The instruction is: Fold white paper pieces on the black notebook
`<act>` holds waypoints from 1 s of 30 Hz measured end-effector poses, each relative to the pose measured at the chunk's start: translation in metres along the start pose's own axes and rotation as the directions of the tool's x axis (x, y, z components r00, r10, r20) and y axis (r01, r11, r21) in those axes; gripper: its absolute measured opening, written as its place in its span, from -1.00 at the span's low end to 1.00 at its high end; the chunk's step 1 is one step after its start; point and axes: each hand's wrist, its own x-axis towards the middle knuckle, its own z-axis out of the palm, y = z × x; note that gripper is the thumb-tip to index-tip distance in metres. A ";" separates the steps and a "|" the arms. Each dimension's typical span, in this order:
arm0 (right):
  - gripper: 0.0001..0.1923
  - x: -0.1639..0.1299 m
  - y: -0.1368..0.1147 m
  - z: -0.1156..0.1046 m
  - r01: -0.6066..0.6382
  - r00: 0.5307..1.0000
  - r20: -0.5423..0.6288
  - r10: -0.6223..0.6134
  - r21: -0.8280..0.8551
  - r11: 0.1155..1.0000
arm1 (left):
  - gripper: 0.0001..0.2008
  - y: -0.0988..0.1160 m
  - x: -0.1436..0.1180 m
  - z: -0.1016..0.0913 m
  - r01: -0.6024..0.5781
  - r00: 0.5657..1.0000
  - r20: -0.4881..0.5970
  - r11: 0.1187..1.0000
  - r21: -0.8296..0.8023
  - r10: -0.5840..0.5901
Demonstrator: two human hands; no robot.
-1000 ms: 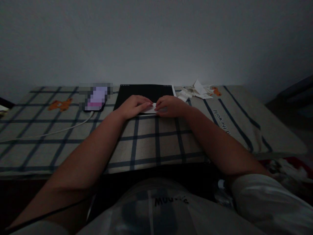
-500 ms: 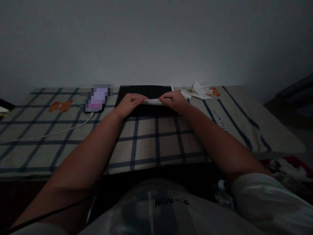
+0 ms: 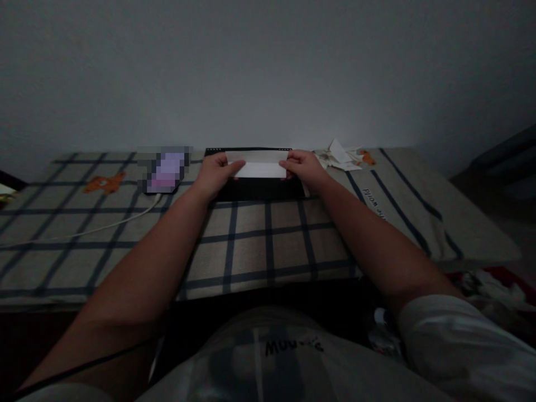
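A white sheet of paper [image 3: 262,169] is stretched between my hands, with a fold line running across it. My left hand [image 3: 215,174] pinches its left end, thumb on top. At the right end, my right hand [image 3: 305,167] grips the paper between thumb and fingers. Under the paper lies a black spiral-hole pad or board [image 3: 257,190], with small holes along its far edge. Some of my fingers are hidden beneath the paper.
A phone [image 3: 166,170] with a lit, blurred screen and white cable [image 3: 113,223] lies to the left. Paper scraps [image 3: 341,156] are piled at right. A checked cloth [image 3: 251,251] covers the table, which meets a wall. A plastic bottle [image 3: 382,329] is below the edge.
The paper was a narrow rolled or folded strip and now shows a wider, flatter face with a fold line. My hands have moved slightly apart, thumbs now on top.
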 end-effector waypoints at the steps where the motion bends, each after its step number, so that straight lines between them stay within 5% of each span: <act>1: -0.74 0.000 -0.001 0.000 -0.010 1.000 0.004 0.009 0.015 1.000 | -0.78 0.001 0.000 0.000 0.015 1.000 -0.004 1.000 -0.012 -0.015; 7: -0.99 0.002 -0.006 0.004 -0.099 0.994 -0.024 0.103 0.132 0.986 | -0.80 0.002 0.003 0.002 0.130 0.991 -0.008 0.980 -0.148 -0.133; 14: -0.95 0.002 -0.006 0.004 -0.137 0.984 -0.084 0.156 0.197 0.971 | -0.77 0.001 0.004 -0.002 0.179 0.978 0.155 0.947 -0.268 -0.141; 20: -0.74 0.002 0.002 0.002 -0.050 0.997 -0.058 0.053 0.047 0.998 | -0.65 -0.004 0.004 -0.001 0.084 0.989 0.122 0.996 -0.017 -0.081; 25: -0.65 0.006 0.005 0.001 0.013 0.996 -0.087 -0.014 -0.008 1.000 | -0.44 -0.006 0.000 -0.001 -0.003 0.979 0.206 0.998 0.066 -0.010; 30: -0.71 0.003 0.000 0.003 0.031 0.996 -0.083 -0.032 -0.021 0.999 | -0.60 0.002 -0.005 0.003 -0.069 0.976 0.215 0.987 0.148 0.036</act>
